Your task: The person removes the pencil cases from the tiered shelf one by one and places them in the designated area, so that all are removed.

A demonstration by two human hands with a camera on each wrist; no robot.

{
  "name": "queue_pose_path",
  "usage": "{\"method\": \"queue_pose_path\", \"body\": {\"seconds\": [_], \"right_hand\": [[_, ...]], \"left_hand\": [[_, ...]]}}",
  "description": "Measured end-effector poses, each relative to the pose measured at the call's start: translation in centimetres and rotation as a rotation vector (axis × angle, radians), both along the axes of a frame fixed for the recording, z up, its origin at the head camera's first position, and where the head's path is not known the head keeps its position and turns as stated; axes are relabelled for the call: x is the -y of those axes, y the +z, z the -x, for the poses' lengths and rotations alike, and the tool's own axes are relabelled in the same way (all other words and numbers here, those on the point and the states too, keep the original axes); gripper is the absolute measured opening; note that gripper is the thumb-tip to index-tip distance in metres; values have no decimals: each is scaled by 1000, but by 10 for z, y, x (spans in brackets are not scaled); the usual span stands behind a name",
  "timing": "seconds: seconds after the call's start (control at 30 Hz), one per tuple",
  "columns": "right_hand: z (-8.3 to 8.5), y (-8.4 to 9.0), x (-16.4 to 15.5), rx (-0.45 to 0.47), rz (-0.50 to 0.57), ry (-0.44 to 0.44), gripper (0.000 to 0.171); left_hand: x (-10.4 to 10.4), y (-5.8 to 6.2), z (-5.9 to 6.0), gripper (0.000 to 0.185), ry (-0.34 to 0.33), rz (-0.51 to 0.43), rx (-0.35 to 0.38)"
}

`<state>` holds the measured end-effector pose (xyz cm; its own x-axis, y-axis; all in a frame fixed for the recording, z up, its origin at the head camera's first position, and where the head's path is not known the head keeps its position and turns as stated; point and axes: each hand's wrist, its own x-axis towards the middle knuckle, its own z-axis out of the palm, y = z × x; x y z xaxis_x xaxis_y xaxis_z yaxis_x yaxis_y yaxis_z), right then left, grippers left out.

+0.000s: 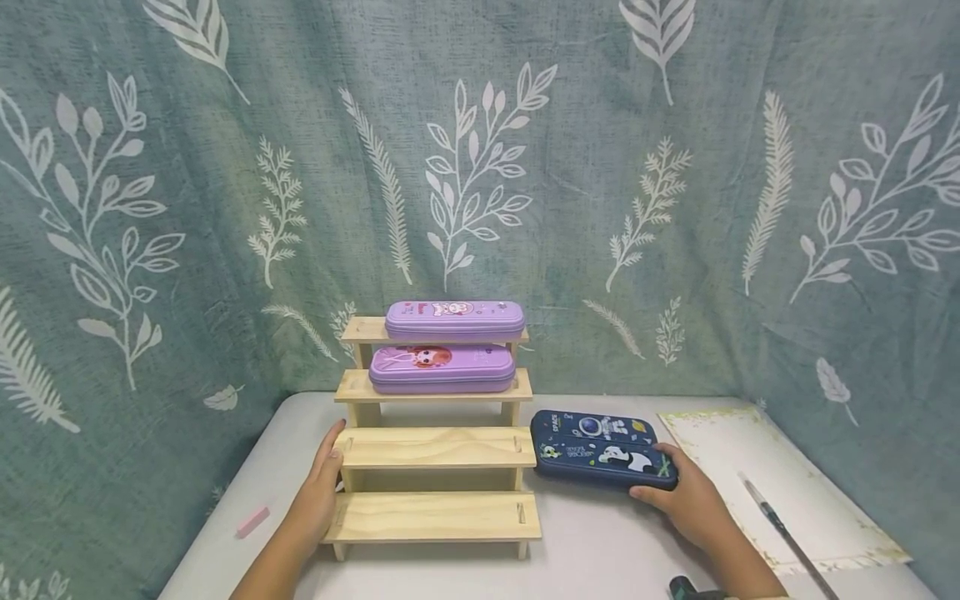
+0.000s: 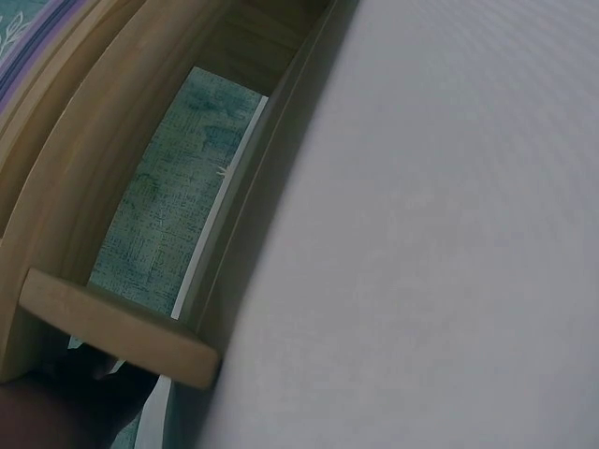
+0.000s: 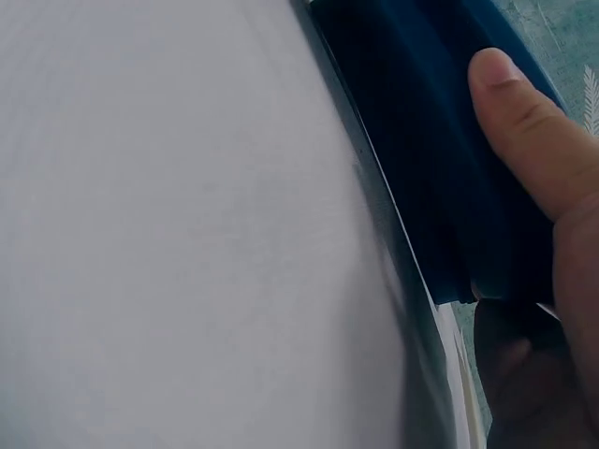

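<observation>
A pale wooden four-step stand (image 1: pixel 435 454) stands on the grey table (image 1: pixel 600 550). Its top step carries a purple pencil case (image 1: pixel 454 320), and the step below carries another purple pencil case (image 1: pixel 441 369). The lower two steps are bare. Right of the stand lie two dark blue pencil cases side by side, the far one with an astronaut (image 1: pixel 592 426). My right hand (image 1: pixel 660 479) grips the right end of the near panda case (image 1: pixel 603 462), thumb on its front edge; its dark side (image 3: pixel 412 159) fills the right wrist view. My left hand (image 1: pixel 326 471) lies flat against the stand's left side (image 2: pixel 112 327).
A pink eraser-like piece (image 1: pixel 252 522) lies at the table's left edge. A sheet of paper (image 1: pixel 765 475) with a pen (image 1: pixel 783 529) on it lies at the right. A small dark object (image 1: pixel 690 588) sits at the front edge. Leaf-patterned cloth (image 1: pixel 480 167) hangs behind.
</observation>
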<state>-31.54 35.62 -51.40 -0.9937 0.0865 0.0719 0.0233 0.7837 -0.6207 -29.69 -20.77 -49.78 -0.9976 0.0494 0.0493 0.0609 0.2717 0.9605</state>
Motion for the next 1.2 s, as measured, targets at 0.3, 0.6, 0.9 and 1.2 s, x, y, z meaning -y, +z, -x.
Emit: {"method": "queue_pose_path", "body": {"seconds": [0.3,0.6,0.9,1.2], "right_hand": [[2,-3,-3,67,-21,-27,129],[3,-4,-5,112,-9,-51,129],[2,-2,-8,95,-35,-47,129],[-1,-4,-8,126,-68,-82,130]], "left_hand": [[0,-1,0,57,5,1,13],[0,-1,0,58,6,9,7],[0,-1,3,59,0,2,-4],[0,-1,2,58,3,-2,14]]}}
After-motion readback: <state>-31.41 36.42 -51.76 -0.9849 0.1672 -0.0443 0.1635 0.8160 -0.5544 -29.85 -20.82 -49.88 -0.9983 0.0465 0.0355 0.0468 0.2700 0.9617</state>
